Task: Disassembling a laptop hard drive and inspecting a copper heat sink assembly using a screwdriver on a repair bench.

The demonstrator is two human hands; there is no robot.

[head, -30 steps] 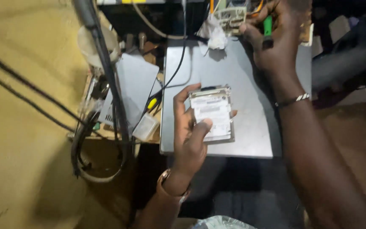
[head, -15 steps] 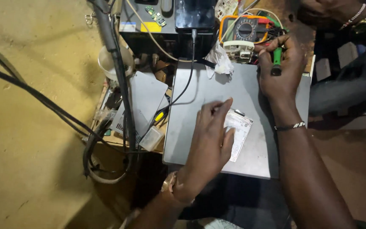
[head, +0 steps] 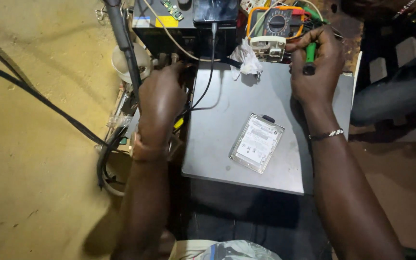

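Note:
A small silver hard drive (head: 257, 143) with a white label lies flat on a closed grey laptop (head: 217, 144), free of both hands. My right hand (head: 316, 72) is at the laptop's far right corner, closed around a green-handled screwdriver (head: 309, 57). My left hand (head: 162, 98) reaches past the laptop's left edge into the clutter of cables and small parts there. Its fingers point away from me, so whether they hold anything is hidden.
At the back stand a black box (head: 179, 26) with a phone (head: 215, 9) on it and an orange-rimmed multimeter (head: 278, 21). A crumpled white tissue (head: 246, 60) lies on the laptop's far edge. Black cables (head: 49, 106) cross the yellowish floor at left.
My left hand has let go of the hard drive, which now lies on the laptop, and has moved left to the cluttered area. The right hand stays at the back with the screwdriver.

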